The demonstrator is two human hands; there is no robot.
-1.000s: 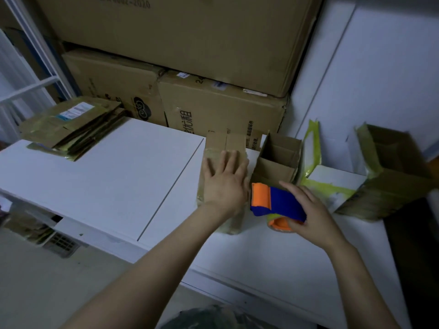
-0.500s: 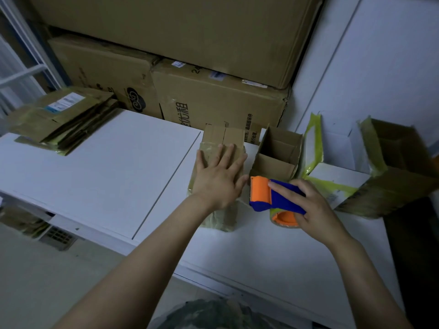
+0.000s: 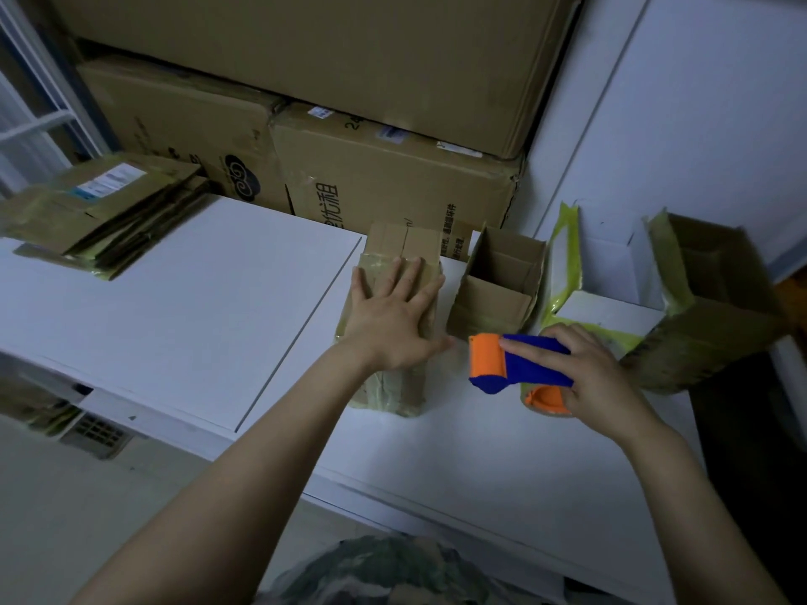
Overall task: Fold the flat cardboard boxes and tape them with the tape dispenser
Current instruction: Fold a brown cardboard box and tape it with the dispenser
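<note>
A small folded cardboard box with tape over its top lies on the white table. My left hand presses flat on its top, fingers spread and straight. Just right of it my right hand grips the blue and orange tape dispenser, whose orange roller end points toward the box without touching it. A stack of flat cardboard boxes lies at the table's far left.
An open small cardboard box stands right behind the dispenser. A white open box with yellow-green tape and a larger open brown box sit at the right. Big cartons are piled against the back wall.
My left hand has stayed pressed on the taped box. The right hand with the dispenser drew slightly away to the right of the box.
</note>
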